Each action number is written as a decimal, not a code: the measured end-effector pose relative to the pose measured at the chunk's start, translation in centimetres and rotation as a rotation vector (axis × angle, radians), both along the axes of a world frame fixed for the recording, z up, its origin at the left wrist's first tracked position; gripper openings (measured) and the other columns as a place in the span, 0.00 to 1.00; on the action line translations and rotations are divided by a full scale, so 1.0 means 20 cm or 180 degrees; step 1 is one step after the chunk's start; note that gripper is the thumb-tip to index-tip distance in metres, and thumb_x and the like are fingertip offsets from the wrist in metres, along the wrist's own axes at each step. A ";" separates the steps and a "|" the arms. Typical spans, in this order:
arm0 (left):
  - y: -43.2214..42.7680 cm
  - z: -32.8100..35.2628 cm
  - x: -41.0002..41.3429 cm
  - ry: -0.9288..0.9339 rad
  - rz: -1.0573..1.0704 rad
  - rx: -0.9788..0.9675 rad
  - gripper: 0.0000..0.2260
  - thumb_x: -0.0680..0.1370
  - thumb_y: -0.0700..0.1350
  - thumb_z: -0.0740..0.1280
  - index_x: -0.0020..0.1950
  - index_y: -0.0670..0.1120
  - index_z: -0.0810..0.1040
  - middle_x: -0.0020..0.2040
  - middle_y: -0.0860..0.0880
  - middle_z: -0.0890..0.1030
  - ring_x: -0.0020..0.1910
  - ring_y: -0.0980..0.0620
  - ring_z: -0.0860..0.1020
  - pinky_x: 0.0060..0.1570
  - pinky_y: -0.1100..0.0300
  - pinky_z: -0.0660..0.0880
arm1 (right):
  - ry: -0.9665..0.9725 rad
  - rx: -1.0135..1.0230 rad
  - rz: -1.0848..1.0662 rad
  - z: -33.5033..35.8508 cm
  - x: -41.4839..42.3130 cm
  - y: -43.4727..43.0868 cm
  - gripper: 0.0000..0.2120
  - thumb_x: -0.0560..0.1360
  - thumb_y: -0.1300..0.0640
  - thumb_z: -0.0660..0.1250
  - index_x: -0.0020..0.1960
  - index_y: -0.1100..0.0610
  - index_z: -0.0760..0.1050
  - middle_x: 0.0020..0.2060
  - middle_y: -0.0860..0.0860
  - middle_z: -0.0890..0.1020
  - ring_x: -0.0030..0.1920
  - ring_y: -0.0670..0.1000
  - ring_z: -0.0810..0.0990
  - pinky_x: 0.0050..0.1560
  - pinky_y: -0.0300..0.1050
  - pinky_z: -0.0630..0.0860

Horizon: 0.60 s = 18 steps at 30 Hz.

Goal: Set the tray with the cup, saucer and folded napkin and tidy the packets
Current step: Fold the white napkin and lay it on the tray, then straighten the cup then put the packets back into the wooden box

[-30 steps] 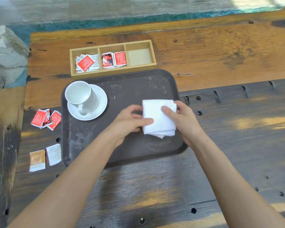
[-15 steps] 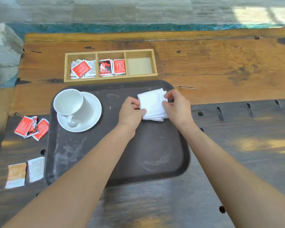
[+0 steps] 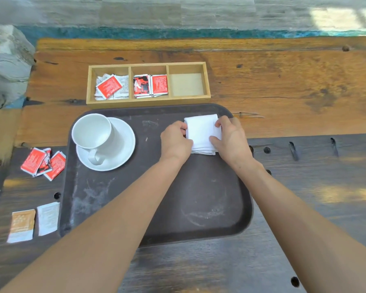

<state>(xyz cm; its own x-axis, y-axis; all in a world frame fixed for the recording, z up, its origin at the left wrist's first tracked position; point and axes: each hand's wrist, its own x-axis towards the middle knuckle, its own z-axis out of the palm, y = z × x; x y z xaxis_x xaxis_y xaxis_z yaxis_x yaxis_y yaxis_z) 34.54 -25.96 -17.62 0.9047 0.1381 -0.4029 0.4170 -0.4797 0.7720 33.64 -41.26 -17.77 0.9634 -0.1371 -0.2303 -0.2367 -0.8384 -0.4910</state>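
Fingers of my left hand (image 3: 175,140) and right hand (image 3: 230,140) pinch the folded napkin (image 3: 202,132) from both sides at the tray's (image 3: 156,208) far right corner; cup (image 3: 92,132) on saucer (image 3: 120,149) sits far left.

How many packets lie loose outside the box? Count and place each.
5. Three red packets overlap in a pile left of the tray, near the saucer; an orange packet and a white packet lie side by side nearer the person. The pile may hide more.
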 end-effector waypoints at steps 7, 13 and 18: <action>0.04 0.07 -0.10 -0.0087 -0.0606 -0.0009 0.22 0.76 0.34 0.67 0.70 0.44 0.73 0.63 0.44 0.80 0.63 0.44 0.78 0.62 0.52 0.75 | -0.0245 -0.0669 -0.0220 0.04 -0.08 0.08 0.21 0.78 0.55 0.70 0.69 0.60 0.71 0.61 0.61 0.73 0.62 0.63 0.72 0.60 0.59 0.73; 0.40 0.09 -0.45 0.0149 0.1145 -0.0755 0.11 0.74 0.35 0.64 0.51 0.48 0.80 0.44 0.50 0.81 0.40 0.51 0.81 0.43 0.53 0.83 | -0.0534 0.0674 -0.0576 0.19 -0.19 0.46 0.06 0.78 0.59 0.63 0.48 0.56 0.79 0.37 0.49 0.83 0.38 0.51 0.81 0.39 0.47 0.75; 0.89 0.06 -0.58 -0.0043 0.2547 -0.0470 0.09 0.75 0.33 0.61 0.51 0.44 0.75 0.40 0.45 0.79 0.34 0.46 0.81 0.27 0.65 0.76 | 0.1020 0.2305 -0.1019 0.11 -0.19 0.88 0.04 0.79 0.60 0.66 0.50 0.59 0.79 0.43 0.58 0.87 0.38 0.53 0.89 0.39 0.45 0.85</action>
<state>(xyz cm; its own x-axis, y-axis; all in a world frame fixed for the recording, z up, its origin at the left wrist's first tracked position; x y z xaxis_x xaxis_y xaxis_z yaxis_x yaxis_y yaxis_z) 22.92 -8.24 -16.43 0.5596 0.6913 -0.4572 0.5806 0.0666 0.8115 29.88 -23.72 -15.51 0.7767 -0.1053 -0.6211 -0.6277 -0.2125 -0.7489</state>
